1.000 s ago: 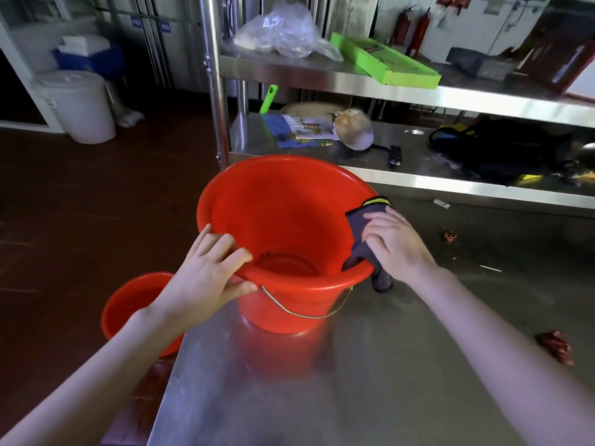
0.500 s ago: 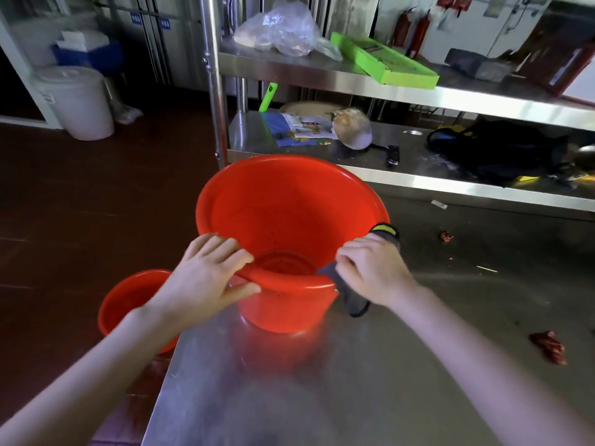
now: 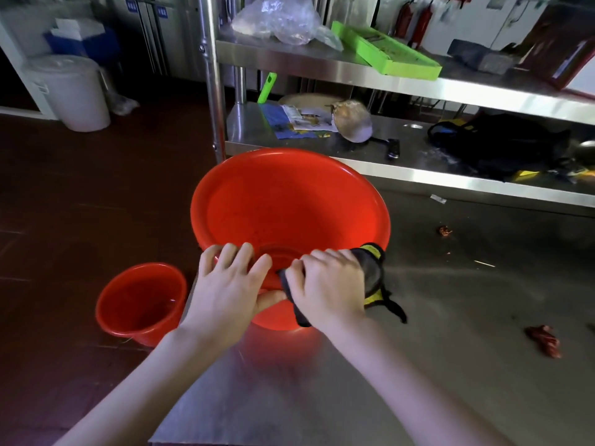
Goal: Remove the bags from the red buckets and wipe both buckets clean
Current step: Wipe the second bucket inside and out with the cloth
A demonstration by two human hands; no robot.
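A large red bucket (image 3: 289, 204) stands on the steel table (image 3: 434, 365) near its left edge, with no bag inside. My left hand (image 3: 230, 286) grips its near rim, fingers over the lip and thumb on the outer wall. Right beside it, my right hand (image 3: 328, 291) presses a dark cloth with yellow trim (image 3: 373, 272) over the near rim; the cloth hangs down the outside. A second, smaller red bucket (image 3: 141, 300) sits on the floor to the left of the table, also without a bag.
Behind the bucket stands a steel shelf rack (image 3: 418, 82) holding a clear plastic bag (image 3: 280, 20), a green tray (image 3: 386, 53), papers and a black bag (image 3: 495, 143). Reddish scraps (image 3: 544, 341) lie on the table's right side. A white lidded bin (image 3: 74, 91) stands far left.
My right hand has slid the cloth along the rim from the bucket's right side round to the near edge, next to my left hand. The left hand has kept its grip on the rim.
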